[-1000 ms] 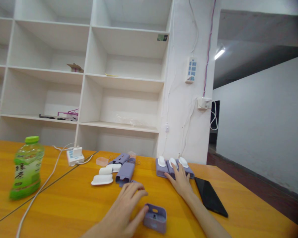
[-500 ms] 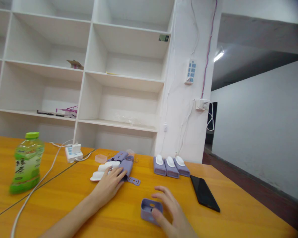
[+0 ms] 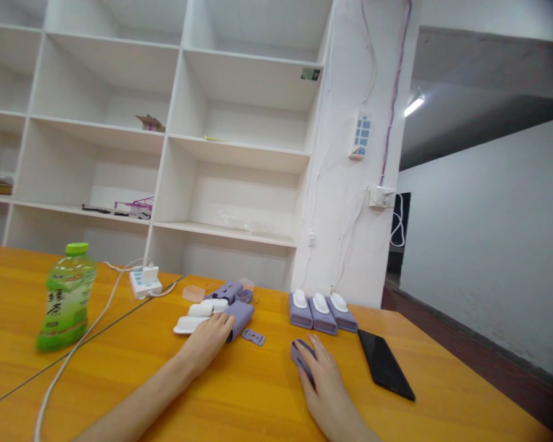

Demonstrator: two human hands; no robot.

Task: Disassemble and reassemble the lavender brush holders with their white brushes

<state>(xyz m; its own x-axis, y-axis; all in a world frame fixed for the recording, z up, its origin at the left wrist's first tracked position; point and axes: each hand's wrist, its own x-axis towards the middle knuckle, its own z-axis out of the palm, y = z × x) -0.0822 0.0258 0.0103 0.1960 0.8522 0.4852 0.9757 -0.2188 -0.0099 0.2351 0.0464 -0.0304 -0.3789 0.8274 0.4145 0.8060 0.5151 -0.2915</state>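
Observation:
My left hand (image 3: 214,333) rests at the near left end of a purple rectangular casing (image 3: 243,314), its fingers closed on it. White rounded pieces (image 3: 194,324) lie just left of these fingers, and a flat purple plate with cut-outs (image 3: 254,337) lies to the right. More purple parts (image 3: 228,291) are behind. Nearer to me, my right hand (image 3: 320,371) has its fingers round a smaller purple housing (image 3: 298,355), which is partly hidden under them and seems tilted. Whether it still touches the table, I cannot tell.
Three purple casings with white tops (image 3: 320,312) stand in a row at the back. A black phone (image 3: 385,363) lies at the right. On the left are a green drink bottle (image 3: 69,298), a power strip (image 3: 145,283) and a white cable (image 3: 78,344) crossing the table.
My right hand has gone from open beside the smaller housing to holding it; that housing has shifted right and away from me and turned. My left hand stays at the casing.

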